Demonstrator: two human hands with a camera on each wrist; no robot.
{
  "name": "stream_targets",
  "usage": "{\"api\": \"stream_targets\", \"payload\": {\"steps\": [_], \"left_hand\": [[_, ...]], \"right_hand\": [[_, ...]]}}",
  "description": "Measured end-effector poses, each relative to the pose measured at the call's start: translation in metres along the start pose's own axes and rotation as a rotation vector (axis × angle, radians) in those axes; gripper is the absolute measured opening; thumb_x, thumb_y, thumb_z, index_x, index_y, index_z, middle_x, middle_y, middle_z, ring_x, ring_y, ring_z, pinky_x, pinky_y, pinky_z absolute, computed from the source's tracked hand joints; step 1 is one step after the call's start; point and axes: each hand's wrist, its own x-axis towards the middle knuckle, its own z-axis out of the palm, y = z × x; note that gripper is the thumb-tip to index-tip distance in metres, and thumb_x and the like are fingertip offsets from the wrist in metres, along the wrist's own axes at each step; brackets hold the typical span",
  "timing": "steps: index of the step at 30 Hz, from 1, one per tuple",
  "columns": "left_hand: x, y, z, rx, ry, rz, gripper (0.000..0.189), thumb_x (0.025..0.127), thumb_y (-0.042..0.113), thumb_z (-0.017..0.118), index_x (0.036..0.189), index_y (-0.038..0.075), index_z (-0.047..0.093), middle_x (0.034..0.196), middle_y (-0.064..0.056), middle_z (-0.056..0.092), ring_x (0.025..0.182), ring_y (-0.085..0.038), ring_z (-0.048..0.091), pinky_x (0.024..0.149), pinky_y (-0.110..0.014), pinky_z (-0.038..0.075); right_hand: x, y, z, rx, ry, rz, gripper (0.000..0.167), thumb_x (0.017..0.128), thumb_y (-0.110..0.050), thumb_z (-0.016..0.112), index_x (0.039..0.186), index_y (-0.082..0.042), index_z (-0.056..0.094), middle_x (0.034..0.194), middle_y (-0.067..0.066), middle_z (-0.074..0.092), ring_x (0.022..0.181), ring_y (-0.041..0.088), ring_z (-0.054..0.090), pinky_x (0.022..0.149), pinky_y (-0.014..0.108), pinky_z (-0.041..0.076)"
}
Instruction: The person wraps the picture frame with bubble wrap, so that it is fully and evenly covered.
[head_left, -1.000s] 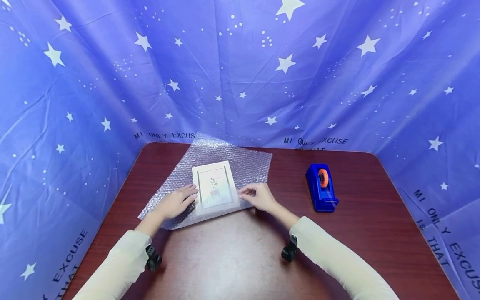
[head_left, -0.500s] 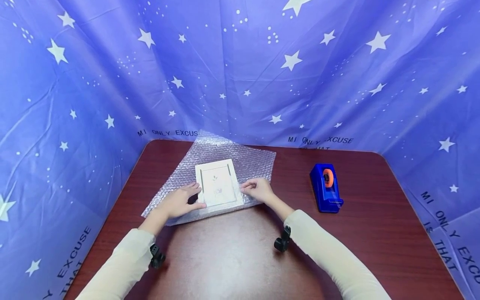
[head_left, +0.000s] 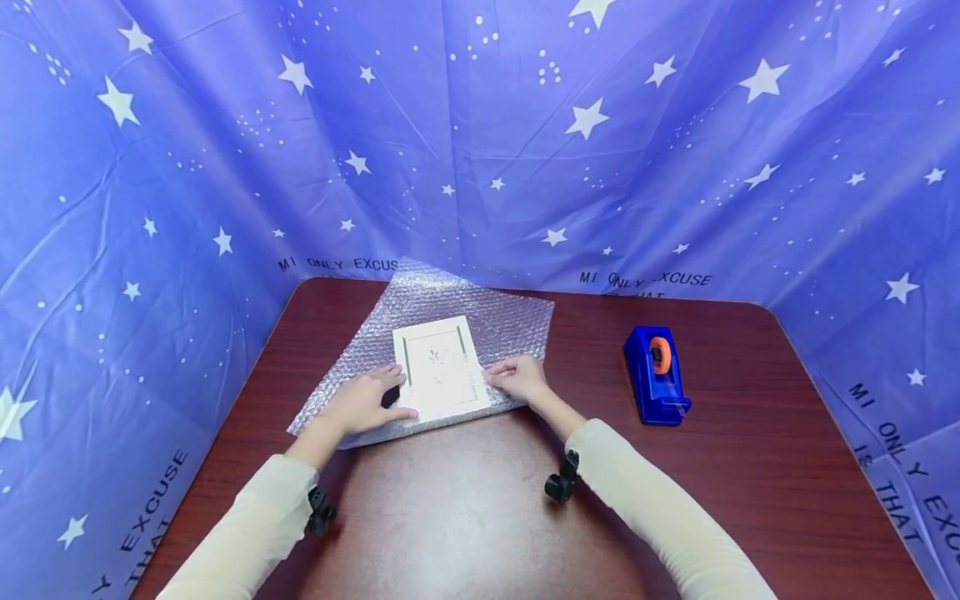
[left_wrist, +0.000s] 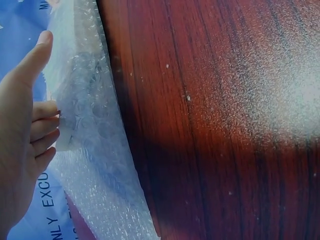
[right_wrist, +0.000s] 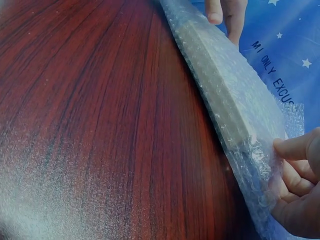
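Note:
A white picture frame (head_left: 438, 367) with a small plant print lies on a sheet of bubble wrap (head_left: 360, 342). The near part of the sheet is folded up over the frame's lower end, as the wrist views show. My left hand (head_left: 365, 402) rests at the frame's left side, thumb spread onto the folded wrap; in the left wrist view this hand (left_wrist: 20, 115) has its fingertips against the wrapped edge. At the frame's right side my right hand (head_left: 521, 379) pinches the folded wrap. In the right wrist view, the thumb and fingers of this hand (right_wrist: 300, 185) meet on the film.
A blue tape dispenser (head_left: 656, 375) with an orange-cored roll stands on the right of the reddish-brown wooden table (head_left: 750, 467). Behind and at both sides hangs a blue curtain (head_left: 480, 125) with white stars. The wrap's far corner reaches the table's back edge.
My left thumb has spread away from the fingers onto the wrap over the frame's near edge. My right hand has stayed at the frame's right side. The head view has shifted slightly.

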Motion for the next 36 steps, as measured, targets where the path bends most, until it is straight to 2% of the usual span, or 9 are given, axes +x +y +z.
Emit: {"api": "stream_targets", "payload": {"steps": [11, 15, 20, 24, 28, 30, 33, 36], "left_hand": [[0.000, 0.000, 0.002, -0.006, 0.049, 0.000, 0.072, 0.079, 0.055, 0.069, 0.129, 0.003, 0.061, 0.140, -0.017, 0.055, 0.132, -0.034, 0.050, 0.108, -0.051, 0.043], [-0.001, 0.002, 0.003, 0.002, 0.064, 0.002, 0.069, 0.081, 0.052, 0.069, 0.128, 0.002, 0.061, 0.139, -0.018, 0.056, 0.131, -0.035, 0.051, 0.108, -0.051, 0.043], [-0.001, 0.005, 0.006, 0.014, 0.060, 0.019, 0.066, 0.085, 0.049, 0.066, 0.128, -0.001, 0.060, 0.138, -0.020, 0.055, 0.132, -0.035, 0.050, 0.109, -0.050, 0.043], [-0.003, 0.005, 0.007, 0.005, 0.075, 0.027, 0.064, 0.085, 0.047, 0.066, 0.127, -0.002, 0.061, 0.137, -0.021, 0.056, 0.131, -0.036, 0.051, 0.109, -0.050, 0.043], [-0.004, 0.004, 0.008, -0.003, 0.090, 0.025, 0.063, 0.085, 0.045, 0.067, 0.126, -0.002, 0.061, 0.137, -0.021, 0.056, 0.131, -0.036, 0.051, 0.108, -0.050, 0.043], [-0.003, 0.003, 0.008, -0.008, 0.098, 0.026, 0.063, 0.085, 0.045, 0.067, 0.126, -0.002, 0.061, 0.136, -0.021, 0.057, 0.131, -0.036, 0.051, 0.108, -0.050, 0.043], [-0.003, 0.003, 0.008, -0.007, 0.105, 0.035, 0.062, 0.085, 0.044, 0.068, 0.125, -0.003, 0.062, 0.135, -0.022, 0.057, 0.130, -0.037, 0.052, 0.108, -0.050, 0.044], [-0.002, 0.004, 0.008, 0.001, 0.099, 0.045, 0.061, 0.085, 0.043, 0.067, 0.124, -0.003, 0.062, 0.135, -0.022, 0.058, 0.129, -0.037, 0.052, 0.108, -0.050, 0.044]], "right_hand": [[-0.002, -0.005, -0.003, 0.023, 0.000, 0.017, 0.015, 0.076, -0.018, 0.079, 0.085, -0.007, 0.078, 0.075, 0.009, 0.076, 0.046, 0.000, 0.053, 0.045, 0.015, 0.044], [-0.003, -0.005, -0.003, -0.017, 0.019, -0.028, 0.014, 0.076, -0.019, 0.079, 0.085, -0.008, 0.078, 0.075, 0.008, 0.076, 0.046, 0.000, 0.054, 0.047, 0.016, 0.046], [-0.007, -0.003, -0.003, -0.068, 0.049, -0.158, 0.016, 0.076, -0.015, 0.077, 0.089, -0.006, 0.077, 0.081, 0.010, 0.076, 0.061, 0.008, 0.067, 0.059, 0.017, 0.054], [-0.013, -0.002, -0.003, -0.126, 0.013, -0.334, 0.031, 0.077, -0.013, 0.078, 0.105, 0.000, 0.072, 0.096, 0.015, 0.075, 0.083, 0.024, 0.072, 0.075, 0.029, 0.060], [-0.017, -0.002, -0.004, -0.252, -0.027, -0.553, 0.051, 0.080, -0.022, 0.076, 0.122, 0.005, 0.062, 0.118, 0.023, 0.067, 0.110, 0.037, 0.065, 0.098, 0.046, 0.052], [-0.020, -0.003, -0.003, -0.322, -0.049, -0.634, 0.057, 0.085, -0.029, 0.071, 0.128, 0.006, 0.057, 0.127, 0.025, 0.062, 0.121, 0.040, 0.057, 0.106, 0.050, 0.046], [-0.022, -0.004, -0.003, -0.390, -0.106, -0.668, 0.062, 0.090, -0.033, 0.065, 0.134, 0.007, 0.050, 0.137, 0.026, 0.054, 0.130, 0.040, 0.050, 0.112, 0.050, 0.039], [-0.024, -0.005, -0.001, -0.455, -0.143, -0.660, 0.061, 0.092, -0.031, 0.063, 0.138, 0.007, 0.046, 0.142, 0.025, 0.049, 0.135, 0.039, 0.045, 0.115, 0.050, 0.036]]}}
